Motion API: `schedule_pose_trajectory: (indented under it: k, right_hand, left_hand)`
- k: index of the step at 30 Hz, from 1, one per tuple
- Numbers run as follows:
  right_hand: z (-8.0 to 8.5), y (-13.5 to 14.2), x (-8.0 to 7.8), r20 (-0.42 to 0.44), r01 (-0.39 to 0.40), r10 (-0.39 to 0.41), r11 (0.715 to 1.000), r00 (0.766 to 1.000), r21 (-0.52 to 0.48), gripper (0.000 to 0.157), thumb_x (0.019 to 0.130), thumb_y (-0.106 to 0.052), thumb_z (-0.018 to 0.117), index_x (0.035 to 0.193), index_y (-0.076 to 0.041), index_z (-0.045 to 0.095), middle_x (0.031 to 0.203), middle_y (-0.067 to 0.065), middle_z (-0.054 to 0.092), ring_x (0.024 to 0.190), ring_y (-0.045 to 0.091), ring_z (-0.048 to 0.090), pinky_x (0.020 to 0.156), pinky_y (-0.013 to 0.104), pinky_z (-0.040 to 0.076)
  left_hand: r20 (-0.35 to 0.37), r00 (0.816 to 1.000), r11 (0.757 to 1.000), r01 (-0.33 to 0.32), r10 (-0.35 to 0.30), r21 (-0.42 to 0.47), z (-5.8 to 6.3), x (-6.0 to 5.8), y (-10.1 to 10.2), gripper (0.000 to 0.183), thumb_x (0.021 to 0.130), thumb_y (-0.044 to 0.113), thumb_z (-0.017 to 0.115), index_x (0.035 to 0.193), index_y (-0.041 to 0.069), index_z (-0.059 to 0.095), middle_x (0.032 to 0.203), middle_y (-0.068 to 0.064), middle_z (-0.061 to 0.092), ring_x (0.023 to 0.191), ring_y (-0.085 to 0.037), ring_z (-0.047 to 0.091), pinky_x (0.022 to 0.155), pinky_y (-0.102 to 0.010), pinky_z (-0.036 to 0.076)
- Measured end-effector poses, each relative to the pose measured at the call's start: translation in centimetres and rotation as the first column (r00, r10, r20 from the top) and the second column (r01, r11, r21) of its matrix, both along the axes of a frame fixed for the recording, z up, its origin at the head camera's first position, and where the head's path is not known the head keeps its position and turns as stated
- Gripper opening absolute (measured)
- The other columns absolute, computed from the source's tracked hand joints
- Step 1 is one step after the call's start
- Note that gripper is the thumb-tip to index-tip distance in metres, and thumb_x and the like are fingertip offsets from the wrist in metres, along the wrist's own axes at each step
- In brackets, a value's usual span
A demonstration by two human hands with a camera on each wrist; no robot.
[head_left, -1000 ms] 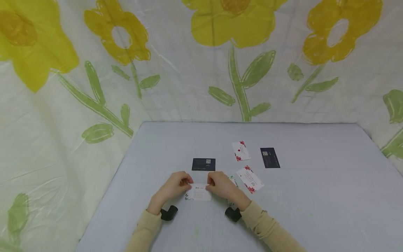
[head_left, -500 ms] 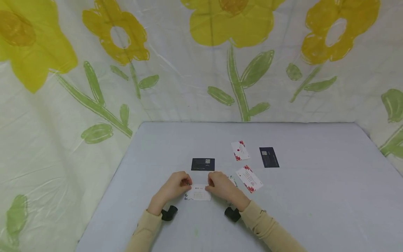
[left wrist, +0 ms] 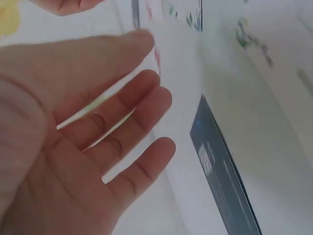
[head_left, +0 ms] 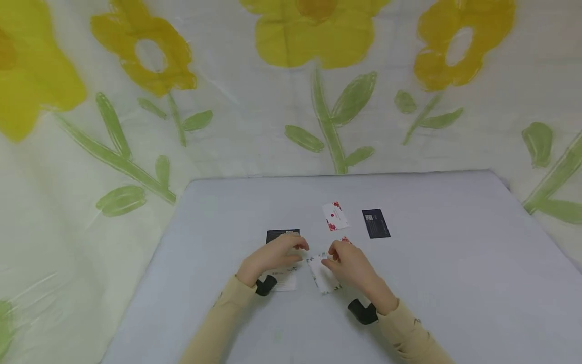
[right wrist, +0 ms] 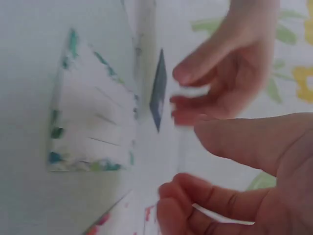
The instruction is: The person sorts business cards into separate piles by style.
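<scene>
My left hand (head_left: 275,254) hovers over the upper part of a white business card (head_left: 285,283) with a leaf print, its fingers loosely extended and holding nothing. To its right, a white business card with a green leaf border (head_left: 321,277) lies tilted on the table. My right hand (head_left: 356,265) is over that card's right side, thumb and fingers apart with nothing between them. In the right wrist view the leaf-bordered card (right wrist: 93,117) lies flat, apart from the fingertips. A black business card (head_left: 275,235) is partly hidden behind my left hand.
Farther back lie a white card with red flowers (head_left: 335,216) and a second black card (head_left: 376,223). Another red-flowered card (head_left: 346,239) is mostly covered by my right hand. A flower-printed sheet (head_left: 236,126) hangs behind the table (head_left: 436,273).
Both hands have let go of the white card's upper corners. The left has moved right and up, the right outward, uncovering the leaf-bordered card. The head view has turned slightly right.
</scene>
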State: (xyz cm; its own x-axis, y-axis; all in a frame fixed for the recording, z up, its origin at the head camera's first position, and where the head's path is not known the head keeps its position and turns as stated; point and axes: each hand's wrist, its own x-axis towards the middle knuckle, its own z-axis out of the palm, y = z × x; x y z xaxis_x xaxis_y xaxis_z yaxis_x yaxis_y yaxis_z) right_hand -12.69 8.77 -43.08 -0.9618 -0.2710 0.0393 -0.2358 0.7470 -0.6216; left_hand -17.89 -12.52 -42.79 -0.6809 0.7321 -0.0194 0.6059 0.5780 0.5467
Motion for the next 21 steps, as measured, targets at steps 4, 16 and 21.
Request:
schedule_pose_trajectory:
  k: [4,16,21]
  right_hand:
    - [-1.1,0.4,1.6,0.0,0.024,-0.024,0.993,1.0,0.119,0.03,0.079,-0.024,0.073,0.082,0.0,0.055,0.066,0.001,0.046,0.057,0.013,0.042,0.052,0.028,0.037]
    - [-2.8,-2.0,3.5,-0.127,0.111,-0.069,0.926,0.989,0.36,0.062,0.062,-0.05,0.079,0.081,0.002,0.051,0.071,0.013,0.05,0.065,0.03,0.053,0.059,0.042,0.04]
    - [-3.3,-2.3,3.4,-0.16,0.14,-0.08,0.903,0.984,0.407,0.066,0.058,-0.051,0.081,0.082,0.002,0.051,0.071,0.013,0.051,0.065,0.03,0.054,0.061,0.04,0.041]
  left_hand:
    - [0.073,0.994,0.994,0.089,-0.085,-0.06,-0.4,-1.1,2.3,0.031,0.084,0.003,0.066,0.114,0.005,0.06,0.113,-0.004,0.057,0.104,-0.019,0.053,0.09,-0.03,0.042]
    - [0.065,0.978,0.963,0.206,-0.198,-0.173,-1.1,-2.1,4.4,0.042,0.071,-0.002,0.075,0.11,0.007,0.061,0.11,-0.002,0.055,0.094,-0.017,0.049,0.085,-0.024,0.041]
    - [0.037,0.977,0.956,0.215,-0.212,-0.199,-1.1,-2.0,4.5,0.04,0.07,0.0,0.076,0.105,0.008,0.06,0.103,-0.001,0.055,0.089,-0.015,0.048,0.082,-0.022,0.04]
